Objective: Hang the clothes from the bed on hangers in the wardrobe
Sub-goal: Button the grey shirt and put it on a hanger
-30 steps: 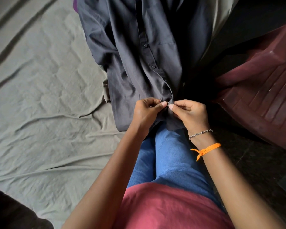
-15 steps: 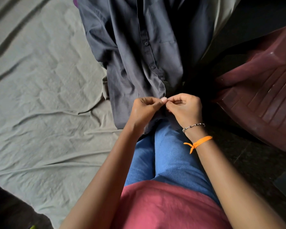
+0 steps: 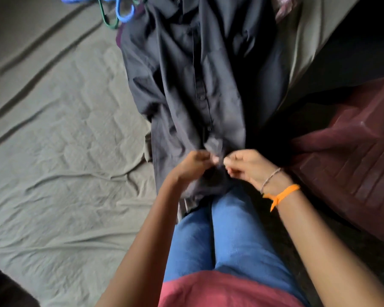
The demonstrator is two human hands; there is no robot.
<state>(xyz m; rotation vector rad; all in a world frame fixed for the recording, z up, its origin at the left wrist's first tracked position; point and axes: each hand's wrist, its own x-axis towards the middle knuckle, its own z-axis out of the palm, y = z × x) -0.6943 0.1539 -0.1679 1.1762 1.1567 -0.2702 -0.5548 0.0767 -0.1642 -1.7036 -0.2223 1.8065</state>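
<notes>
Now the dark shirt [image 3: 193, 89] lies lengthwise on the bed [image 3: 53, 151], collar toward twelve o'clock, hem at six, just over the knees. Both hands meet at its lower placket: left hand [image 3: 194, 166] and right hand [image 3: 245, 166] each pinch the cloth edge. Hangers [image 3: 120, 13] lie at eleven o'clock, well apart; open bed spreads toward nine.

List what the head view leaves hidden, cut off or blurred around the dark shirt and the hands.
- Dark shirt: collar cut off by the top edge.
- Lowest button: covered by the left hand and right hand, both pinching the placket; motion blur too.
- Blue hanger and green hanger: mostly cut off at the top.
- Wardrobe: out of frame.
</notes>
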